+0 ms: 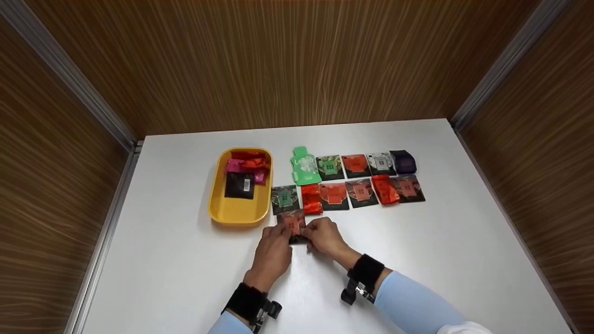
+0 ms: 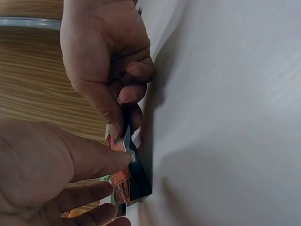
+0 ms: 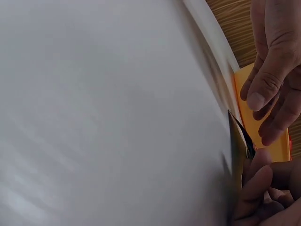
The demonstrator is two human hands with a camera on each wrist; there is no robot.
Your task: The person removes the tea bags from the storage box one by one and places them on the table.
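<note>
A flat dark sachet with a red panel [image 1: 292, 222] lies at the front left of the laid-out packets, just below a sachet with a green panel [image 1: 285, 198]. My right hand [image 1: 326, 237] pinches its right edge between thumb and finger, as the left wrist view shows close up [image 2: 110, 61]. From the left, my left hand [image 1: 273, 253] reaches in with loosely straight fingers, its thumb overlapping the red panel in the left wrist view. In the right wrist view a corner of the sachet [image 3: 242, 134] is raised off the table, and the left hand [image 3: 277, 70] is spread above it.
Left of the packets stands a yellow tray [image 1: 239, 211] holding a black sachet [image 1: 240, 185] and several red and pink wrappers. Two rows extend rightward, with a green pouch [image 1: 305, 168], red packets [image 1: 311, 199] and a dark purple packet [image 1: 403, 162]. Wood-grain walls enclose the white table [image 1: 167, 260].
</note>
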